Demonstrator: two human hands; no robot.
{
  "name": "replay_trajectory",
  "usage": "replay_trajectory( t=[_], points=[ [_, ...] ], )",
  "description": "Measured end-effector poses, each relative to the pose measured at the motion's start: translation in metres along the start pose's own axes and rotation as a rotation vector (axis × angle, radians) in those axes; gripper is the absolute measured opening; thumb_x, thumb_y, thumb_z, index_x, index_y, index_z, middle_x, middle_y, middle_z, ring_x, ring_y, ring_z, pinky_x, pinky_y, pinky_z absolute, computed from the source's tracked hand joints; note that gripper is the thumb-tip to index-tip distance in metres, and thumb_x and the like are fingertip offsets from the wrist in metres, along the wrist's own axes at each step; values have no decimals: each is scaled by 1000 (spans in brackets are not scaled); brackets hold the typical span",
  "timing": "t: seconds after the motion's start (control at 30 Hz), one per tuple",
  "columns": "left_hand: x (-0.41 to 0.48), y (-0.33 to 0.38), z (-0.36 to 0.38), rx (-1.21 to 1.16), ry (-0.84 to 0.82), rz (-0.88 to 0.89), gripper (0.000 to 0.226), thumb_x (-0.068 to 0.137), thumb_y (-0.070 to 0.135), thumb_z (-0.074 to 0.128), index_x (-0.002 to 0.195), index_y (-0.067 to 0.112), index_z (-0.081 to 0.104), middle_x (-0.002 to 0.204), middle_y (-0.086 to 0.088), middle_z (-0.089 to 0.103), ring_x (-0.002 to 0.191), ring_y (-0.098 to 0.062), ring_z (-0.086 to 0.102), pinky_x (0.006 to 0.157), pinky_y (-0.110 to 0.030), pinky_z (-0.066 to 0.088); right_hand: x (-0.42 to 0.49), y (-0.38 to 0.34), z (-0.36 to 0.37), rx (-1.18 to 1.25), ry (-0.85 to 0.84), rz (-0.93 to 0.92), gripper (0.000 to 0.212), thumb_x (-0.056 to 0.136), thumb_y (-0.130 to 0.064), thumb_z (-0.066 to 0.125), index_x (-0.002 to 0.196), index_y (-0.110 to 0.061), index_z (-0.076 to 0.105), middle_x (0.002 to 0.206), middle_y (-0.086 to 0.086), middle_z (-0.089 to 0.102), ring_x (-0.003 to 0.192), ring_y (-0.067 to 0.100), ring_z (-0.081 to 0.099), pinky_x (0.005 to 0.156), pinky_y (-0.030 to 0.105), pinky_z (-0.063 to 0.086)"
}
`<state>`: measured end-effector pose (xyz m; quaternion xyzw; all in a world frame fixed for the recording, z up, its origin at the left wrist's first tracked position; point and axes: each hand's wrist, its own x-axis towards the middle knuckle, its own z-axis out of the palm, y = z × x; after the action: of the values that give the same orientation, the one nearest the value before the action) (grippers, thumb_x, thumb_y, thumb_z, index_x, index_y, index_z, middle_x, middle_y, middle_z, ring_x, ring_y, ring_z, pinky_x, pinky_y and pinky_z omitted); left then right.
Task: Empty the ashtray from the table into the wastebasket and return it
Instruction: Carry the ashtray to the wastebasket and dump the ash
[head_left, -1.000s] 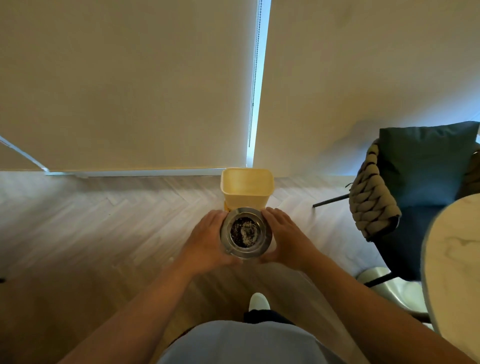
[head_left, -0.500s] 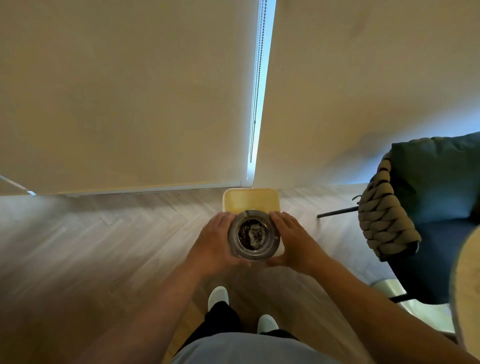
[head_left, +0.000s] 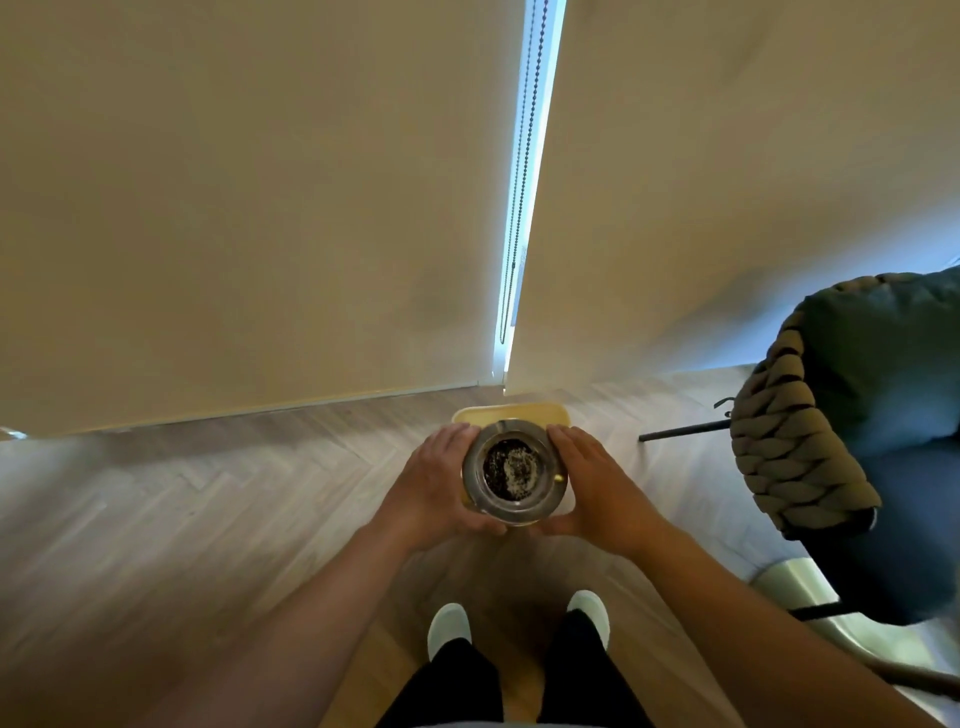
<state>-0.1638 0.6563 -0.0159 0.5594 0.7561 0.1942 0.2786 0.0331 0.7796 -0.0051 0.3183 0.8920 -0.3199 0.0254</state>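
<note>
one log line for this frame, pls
stage: over bin | left hand + right hand: holding ashtray upright, ash inside | yellow wastebasket below | next: tip

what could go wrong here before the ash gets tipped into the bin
The ashtray is still upright and full, held between the left hand and the right hand above the yellow wastebasket. The bin's opening looks little wider than the ashtray, so tipped ash could spill onto the wood floor or the white shoes below.

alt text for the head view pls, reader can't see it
Both hands, left hand and right hand, hold a round metal ashtray full of dark ash, upright, above a yellow wastebasket on the wood floor. A cushioned chair stands to the right.
</note>
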Motion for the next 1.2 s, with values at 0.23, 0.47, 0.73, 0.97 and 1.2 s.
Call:
replay_trajectory(
  t=[0.23,0.47,0.73,0.97,1.2],
  points=[
    [47,-21,33,-35,10,-57,120,49,68,83,148,25,31,152,6,38,141,-14,35,117,-43,35,44,53,2,35,-66,-77,113,62,-59,82,150,-18,25,155,0,33,144,17,28,120,37,30],
    [91,-48,79,-50,9,-76,118,48,65,85,146,25,32,150,6,39,140,-15,36,117,-45,35,89,97,31,278,-27,71,44,89,-38,66,129,-26,51,103,-20,52,89,-13,55,73,-2,42],
    [121,-93,119,-11,-43,-75,121,49,61,88,149,26,29,152,8,35,142,-14,32,119,-44,32,140,145,65,545,-7,296,13,94,-22,62,89,-27,74,83,2,75,74,18,72,69,28,61],
    [142,-120,143,31,-96,-40,125,49,57,90,152,25,26,156,6,30,144,-15,29,119,-42,32,162,178,89,805,-98,461,7,90,-13,67,87,-8,73,82,11,73,67,18,73,61,30,61],
    [167,-133,148,79,-189,4,123,50,58,89,151,30,24,158,7,23,147,-16,24,117,-45,35,173,205,98,915,-252,436,14,92,-9,63,102,-1,69,96,20,73,83,27,74,67,32,61]
  ],
)
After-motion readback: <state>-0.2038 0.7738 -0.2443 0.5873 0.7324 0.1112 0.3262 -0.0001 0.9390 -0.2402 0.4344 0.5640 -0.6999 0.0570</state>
